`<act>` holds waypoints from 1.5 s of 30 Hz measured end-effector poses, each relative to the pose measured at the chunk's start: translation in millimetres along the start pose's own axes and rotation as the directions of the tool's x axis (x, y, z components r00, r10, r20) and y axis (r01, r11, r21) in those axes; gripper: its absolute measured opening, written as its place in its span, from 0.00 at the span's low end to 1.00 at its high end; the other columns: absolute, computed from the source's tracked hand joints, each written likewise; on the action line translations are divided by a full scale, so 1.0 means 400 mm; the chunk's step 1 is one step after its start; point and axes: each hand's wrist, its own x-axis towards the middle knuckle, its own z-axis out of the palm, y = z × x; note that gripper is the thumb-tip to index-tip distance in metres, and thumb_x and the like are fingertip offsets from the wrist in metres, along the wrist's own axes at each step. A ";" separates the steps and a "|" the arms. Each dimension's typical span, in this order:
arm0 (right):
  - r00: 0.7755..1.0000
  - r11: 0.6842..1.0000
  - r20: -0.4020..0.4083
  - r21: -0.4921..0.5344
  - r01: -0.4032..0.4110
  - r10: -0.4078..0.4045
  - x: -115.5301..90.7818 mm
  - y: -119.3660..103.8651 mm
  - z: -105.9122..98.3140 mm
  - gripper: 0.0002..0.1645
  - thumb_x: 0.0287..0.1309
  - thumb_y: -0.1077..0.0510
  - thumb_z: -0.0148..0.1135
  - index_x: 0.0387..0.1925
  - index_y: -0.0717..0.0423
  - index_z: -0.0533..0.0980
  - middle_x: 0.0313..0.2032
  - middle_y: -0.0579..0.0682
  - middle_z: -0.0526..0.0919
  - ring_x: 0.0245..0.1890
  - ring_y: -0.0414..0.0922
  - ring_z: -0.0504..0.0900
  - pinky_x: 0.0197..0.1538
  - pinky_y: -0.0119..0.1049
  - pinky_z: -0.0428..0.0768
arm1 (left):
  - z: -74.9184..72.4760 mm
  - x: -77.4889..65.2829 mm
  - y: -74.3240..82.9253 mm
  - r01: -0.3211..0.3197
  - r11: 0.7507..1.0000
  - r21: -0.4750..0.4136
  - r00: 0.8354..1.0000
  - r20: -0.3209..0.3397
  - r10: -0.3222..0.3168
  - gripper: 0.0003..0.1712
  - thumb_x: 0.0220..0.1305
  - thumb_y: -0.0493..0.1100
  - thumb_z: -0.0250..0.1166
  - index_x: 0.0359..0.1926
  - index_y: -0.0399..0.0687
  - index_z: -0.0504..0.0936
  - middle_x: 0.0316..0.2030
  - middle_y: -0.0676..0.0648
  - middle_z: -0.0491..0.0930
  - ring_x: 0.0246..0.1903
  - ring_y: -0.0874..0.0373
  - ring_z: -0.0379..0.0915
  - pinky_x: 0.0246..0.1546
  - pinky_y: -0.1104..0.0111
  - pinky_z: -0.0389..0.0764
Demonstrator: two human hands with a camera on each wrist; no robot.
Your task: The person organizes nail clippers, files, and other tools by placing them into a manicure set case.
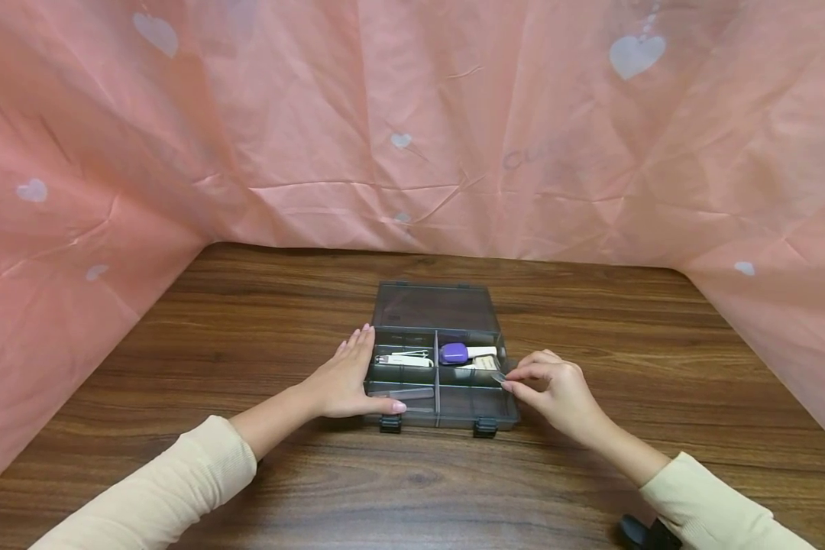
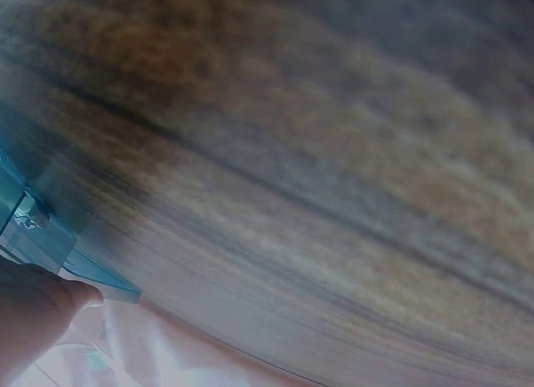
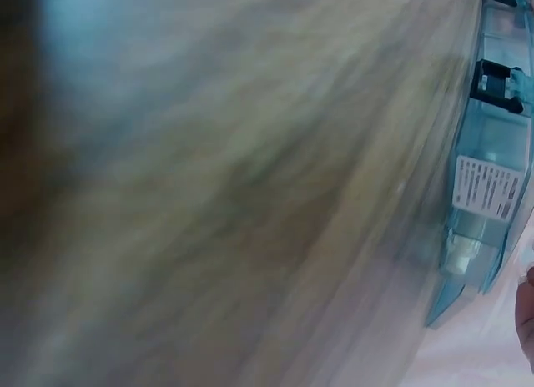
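Note:
A dark translucent compartment box [image 1: 469, 422] sits on the table with its lid [image 1: 435, 307] folded back. My left hand [image 1: 347, 378] rests along the box's left side, fingers straight, thumb over the front left compartment. At the right wall, my right hand [image 1: 557, 386] pinches a small translucent grey piece [image 1: 498, 376] between thumb and fingertips; its kind I cannot tell. Close to those fingertips, the back right compartment holds a purple nail polish bottle [image 1: 454, 353] with a white cap, and a pale labelled item [image 1: 485, 363]. Nail clippers [image 1: 404, 360] lie in the back left compartment.
A clear flat strip [image 1: 410, 394] lies in the front left compartment. Two black latches [image 1: 484, 428] hang on the box's front. A barcode label [image 3: 486, 188] shows through its wall in the right wrist view. Pink heart-patterned cloth [image 1: 399, 92] encloses the wooden table [image 1: 412, 489].

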 end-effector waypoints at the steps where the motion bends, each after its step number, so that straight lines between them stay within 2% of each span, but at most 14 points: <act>1: 1.000 1.000 0.018 0.003 -0.003 0.003 0.004 -0.001 0.005 0.08 0.35 0.70 0.73 0.20 0.57 0.82 0.23 0.43 0.81 0.29 0.34 0.74 0.28 0.21 0.71 | 0.000 0.000 0.000 0.000 1.000 -0.002 1.000 0.000 0.000 0.72 0.44 0.78 0.57 0.71 0.35 0.33 0.72 0.37 0.32 0.72 0.44 0.28 0.72 0.54 0.41; 6: 0.994 0.999 0.104 0.034 -0.019 0.016 0.026 -0.016 0.028 0.05 0.38 0.68 0.72 0.20 0.57 0.83 0.23 0.43 0.81 0.28 0.34 0.73 0.27 0.25 0.71 | -0.001 -0.002 0.000 0.000 1.000 -0.013 1.000 -0.001 0.000 0.72 0.44 0.78 0.58 0.71 0.35 0.34 0.72 0.37 0.32 0.72 0.44 0.28 0.71 0.53 0.41; 13: 0.985 0.998 0.172 0.058 0.004 -0.014 0.048 -0.025 0.064 0.04 0.40 0.66 0.72 0.20 0.57 0.83 0.23 0.43 0.81 0.28 0.37 0.74 0.31 0.27 0.73 | 0.002 0.002 -0.001 0.007 1.000 -0.008 1.000 0.003 -0.007 0.73 0.44 0.79 0.57 0.71 0.36 0.32 0.72 0.38 0.31 0.72 0.45 0.28 0.72 0.55 0.40; 16: 0.972 0.999 0.232 0.046 0.015 -0.025 0.055 -0.031 0.071 0.03 0.41 0.65 0.72 0.20 0.56 0.83 0.23 0.43 0.81 0.29 0.38 0.74 0.32 0.29 0.73 | 0.004 0.003 -0.001 0.008 1.000 -0.010 1.000 0.003 -0.008 0.73 0.43 0.79 0.57 0.71 0.37 0.31 0.72 0.38 0.31 0.72 0.45 0.28 0.72 0.55 0.40; 20: 0.943 0.998 0.326 -0.001 0.067 -0.063 0.066 -0.037 0.076 0.03 0.44 0.63 0.71 0.21 0.55 0.83 0.22 0.42 0.80 0.30 0.40 0.75 0.35 0.32 0.74 | 0.005 0.002 -0.001 0.010 1.000 -0.008 1.000 -0.004 -0.010 0.73 0.43 0.79 0.57 0.71 0.37 0.32 0.72 0.38 0.31 0.72 0.45 0.29 0.72 0.55 0.40; 23: 0.929 0.994 0.364 -0.052 0.093 -0.068 0.073 -0.041 0.081 0.02 0.44 0.61 0.71 0.21 0.54 0.84 0.22 0.41 0.79 0.31 0.40 0.75 0.37 0.33 0.75 | 0.004 0.001 0.001 0.012 1.000 -0.005 1.000 -0.004 -0.012 0.73 0.44 0.79 0.57 0.71 0.37 0.32 0.72 0.38 0.31 0.72 0.45 0.29 0.72 0.55 0.40; 30: 0.920 0.978 0.392 -0.190 0.088 -0.007 0.077 -0.051 0.087 0.03 0.43 0.56 0.72 0.22 0.50 0.85 0.19 0.37 0.72 0.27 0.35 0.68 0.25 0.25 0.67 | 0.001 0.001 0.007 0.008 1.000 -0.012 1.000 0.002 -0.008 0.72 0.45 0.77 0.58 0.71 0.35 0.33 0.72 0.36 0.32 0.72 0.44 0.29 0.72 0.54 0.41; 34: 0.916 0.968 0.401 -0.226 0.110 -0.011 0.076 -0.050 0.086 0.04 0.43 0.54 0.72 0.22 0.49 0.85 0.19 0.36 0.72 0.27 0.36 0.68 0.24 0.25 0.67 | 0.002 0.002 0.008 0.003 1.000 -0.018 1.000 -0.002 -0.003 0.72 0.45 0.77 0.59 0.71 0.35 0.33 0.72 0.36 0.32 0.72 0.44 0.29 0.71 0.54 0.41; 39: 0.921 0.970 0.389 -0.214 0.113 -0.021 0.076 -0.048 0.082 0.04 0.43 0.54 0.71 0.23 0.50 0.85 0.20 0.37 0.73 0.26 0.36 0.69 0.24 0.25 0.67 | 0.001 0.002 0.009 0.002 1.000 -0.017 1.000 0.000 -0.002 0.72 0.45 0.77 0.59 0.71 0.35 0.33 0.72 0.36 0.32 0.72 0.44 0.29 0.72 0.54 0.41; 45: 0.950 0.988 0.313 -0.143 0.057 -0.010 0.072 -0.043 0.065 0.03 0.46 0.59 0.70 0.22 0.54 0.84 0.20 0.39 0.77 0.25 0.35 0.70 0.26 0.26 0.69 | 0.002 0.004 0.006 0.008 1.000 -0.010 1.000 0.011 -0.008 0.73 0.44 0.78 0.57 0.71 0.36 0.31 0.72 0.37 0.31 0.72 0.45 0.28 0.72 0.55 0.40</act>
